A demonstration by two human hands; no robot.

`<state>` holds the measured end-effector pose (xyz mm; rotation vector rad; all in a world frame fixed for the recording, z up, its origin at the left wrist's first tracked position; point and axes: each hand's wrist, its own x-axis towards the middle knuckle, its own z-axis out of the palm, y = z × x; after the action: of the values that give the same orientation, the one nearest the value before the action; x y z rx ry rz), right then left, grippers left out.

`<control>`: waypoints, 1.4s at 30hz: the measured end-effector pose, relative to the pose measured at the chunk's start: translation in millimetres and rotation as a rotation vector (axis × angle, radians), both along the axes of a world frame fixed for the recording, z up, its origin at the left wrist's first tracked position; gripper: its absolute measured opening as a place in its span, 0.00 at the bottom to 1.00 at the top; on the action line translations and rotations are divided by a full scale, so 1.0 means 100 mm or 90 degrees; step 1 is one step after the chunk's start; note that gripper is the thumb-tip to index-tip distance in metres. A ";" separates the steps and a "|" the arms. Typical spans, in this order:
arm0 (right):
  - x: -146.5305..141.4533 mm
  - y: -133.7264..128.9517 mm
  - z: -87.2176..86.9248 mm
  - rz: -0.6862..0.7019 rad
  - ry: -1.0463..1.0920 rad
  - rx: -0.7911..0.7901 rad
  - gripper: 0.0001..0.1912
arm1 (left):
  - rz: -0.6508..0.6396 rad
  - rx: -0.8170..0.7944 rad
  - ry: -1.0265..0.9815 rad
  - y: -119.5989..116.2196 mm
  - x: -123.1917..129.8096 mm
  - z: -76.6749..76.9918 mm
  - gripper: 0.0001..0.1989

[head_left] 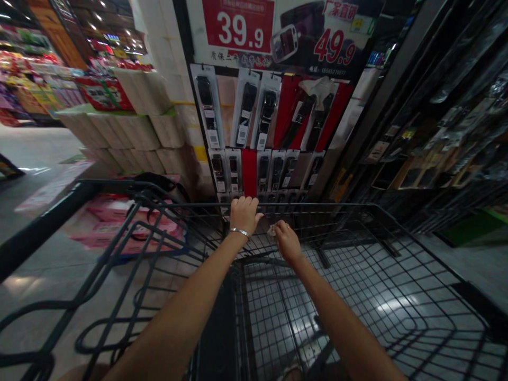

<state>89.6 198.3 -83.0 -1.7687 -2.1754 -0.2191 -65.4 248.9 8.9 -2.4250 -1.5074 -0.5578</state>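
A dark wire shopping cart (337,206) stands crosswise under me, and both my arms reach over it. My left hand (244,216), with a silver bracelet at the wrist, is closed over the cart's far top rail, thumb pointing right. Just right of it and a little lower, my right hand (288,242) is over the basket. Its fingers pinch a small crumpled pale tissue (272,230) close to the far wire wall. Parts of the basket's floor and side are hidden behind my forearms.
Beyond the cart, a display rack (250,172) carries packaged belts under price signs (240,26). Stacked tissue packs (130,127) and pink cartons (130,222) stand to the left. More hanging goods (448,132) line the right. The cart's push handle (43,227) is at left.
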 end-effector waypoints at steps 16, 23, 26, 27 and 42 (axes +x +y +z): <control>0.01 0.03 0.20 0.064 0.047 0.158 0.14 | -0.011 -0.002 0.003 0.00 -0.02 -0.01 0.13; -0.02 0.07 0.10 0.042 0.039 0.146 0.15 | -0.004 -0.020 -0.007 -0.01 -0.01 0.01 0.13; 0.08 0.02 -0.10 0.042 -0.006 0.075 0.16 | -0.002 -0.017 -0.002 -0.01 -0.02 0.00 0.13; 0.12 0.00 -0.15 0.042 -0.015 0.052 0.16 | -0.003 -0.015 0.000 0.00 -0.02 0.00 0.13; 0.27 -0.13 -0.44 -0.112 0.353 -0.115 0.16 | -0.009 -0.017 0.004 -0.01 -0.03 0.00 0.13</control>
<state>116.1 185.7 -127.0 -1.8385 -1.6859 0.3970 -68.3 247.9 9.1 -2.4559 -1.5057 -0.5355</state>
